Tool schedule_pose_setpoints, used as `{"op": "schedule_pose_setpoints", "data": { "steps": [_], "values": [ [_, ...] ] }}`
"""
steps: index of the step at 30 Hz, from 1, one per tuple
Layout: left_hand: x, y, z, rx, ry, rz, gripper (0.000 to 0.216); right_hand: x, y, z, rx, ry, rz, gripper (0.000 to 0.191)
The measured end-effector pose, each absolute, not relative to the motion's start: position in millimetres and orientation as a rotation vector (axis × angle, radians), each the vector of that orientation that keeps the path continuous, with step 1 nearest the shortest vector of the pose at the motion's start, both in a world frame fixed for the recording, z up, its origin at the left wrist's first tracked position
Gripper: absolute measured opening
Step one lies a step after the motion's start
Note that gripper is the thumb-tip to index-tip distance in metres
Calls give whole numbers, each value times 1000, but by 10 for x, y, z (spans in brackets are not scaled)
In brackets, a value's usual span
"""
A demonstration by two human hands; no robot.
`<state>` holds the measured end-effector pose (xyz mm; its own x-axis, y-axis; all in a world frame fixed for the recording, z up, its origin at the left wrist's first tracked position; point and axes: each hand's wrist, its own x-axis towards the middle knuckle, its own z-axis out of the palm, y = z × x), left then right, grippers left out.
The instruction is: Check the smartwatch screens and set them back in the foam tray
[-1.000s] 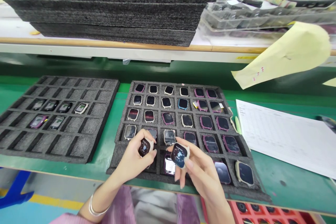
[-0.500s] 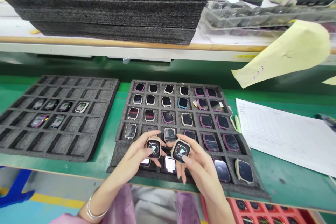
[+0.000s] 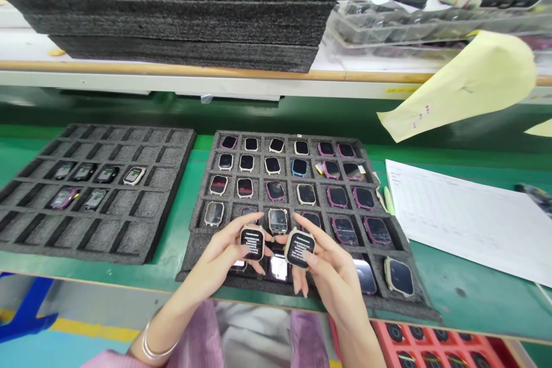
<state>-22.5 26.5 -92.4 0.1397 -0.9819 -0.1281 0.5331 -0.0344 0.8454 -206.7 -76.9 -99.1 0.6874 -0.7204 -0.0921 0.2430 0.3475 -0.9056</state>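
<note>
1. Smartwatches (image 3: 252, 242), a pair in pale cases, are held side by side just above the front of the foam tray (image 3: 196, 247), as I see it through the head camera.
2. My left hand (image 3: 226, 247) has its fingers clamped on one case; my right hand (image 3: 332, 261) grips the other watch (image 3: 299, 248). Each thumb lies over its screen's lower part.
3. I judge the work midway: both screens are awake at a list, and neither watch is back in a compartment.
4. On both lists one line looks like "Automatische test"; the rest is too small for me. I find no brand.
5. Behind, most seated watches show dark screens, though a front-row watch (image 3: 279, 267) glows white.
6. Right of the tray, the printed sheet (image 3: 466, 218) is unreadable; farther back, the yellow paper (image 3: 474, 83) bears small red marks.
</note>
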Motion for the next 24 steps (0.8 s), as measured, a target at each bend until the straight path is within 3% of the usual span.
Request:
{"op": "schedule_pose_setpoints", "data": {
  "steps": [13,24],
  "values": [
    [-235,306,-883,959,-694,-1346,49,-2096,-750,-950,-1167,622,-699,53],
    [-215,304,-822,896,-709,-1328,39,-2387,-810,-965,-1315,776,-575,43]
  ]
}}
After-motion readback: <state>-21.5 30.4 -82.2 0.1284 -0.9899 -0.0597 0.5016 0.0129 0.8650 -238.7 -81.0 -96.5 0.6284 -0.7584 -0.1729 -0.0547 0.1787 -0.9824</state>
